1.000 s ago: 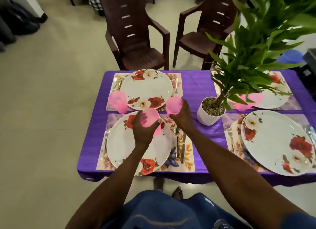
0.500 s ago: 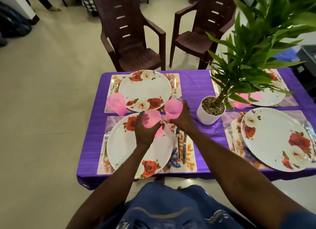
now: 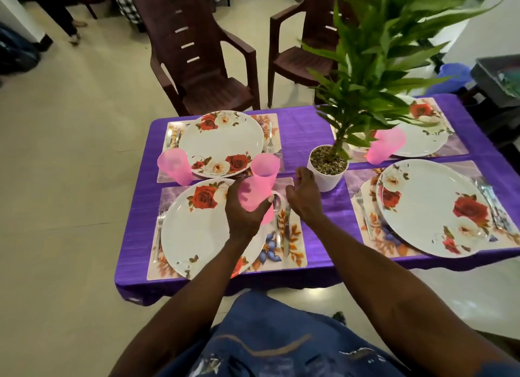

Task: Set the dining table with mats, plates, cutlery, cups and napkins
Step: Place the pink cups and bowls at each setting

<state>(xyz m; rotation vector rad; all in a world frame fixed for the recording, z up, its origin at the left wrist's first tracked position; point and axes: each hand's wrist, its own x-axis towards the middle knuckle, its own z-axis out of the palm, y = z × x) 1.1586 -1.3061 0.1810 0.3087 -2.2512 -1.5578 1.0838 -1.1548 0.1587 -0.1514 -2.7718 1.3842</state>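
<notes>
Nearest you, your left hand (image 3: 247,210) grips a pink cup (image 3: 251,193) tilted over the near left plate (image 3: 197,230), which sits on a floral mat (image 3: 292,247) with a fork (image 3: 159,230) at its left edge and a knife (image 3: 287,230) on its right side. Your right hand (image 3: 305,198) hovers just beside it, fingers loosely curled and holding nothing. A second pink cup (image 3: 266,167) stands upright just beyond your hands, at the far edge of that mat. To the right lies another rose-patterned plate (image 3: 433,207) on its own mat. A white pot (image 3: 327,168) with a leafy plant stands mid-table on the purple cloth (image 3: 304,134). Farther off, a third cup (image 3: 174,169) stands left of the far left plate (image 3: 222,143), and a fourth cup (image 3: 384,146) shows behind the leaves by the far right plate (image 3: 422,140). Two brown chairs (image 3: 197,55) stand beyond the table.
</notes>
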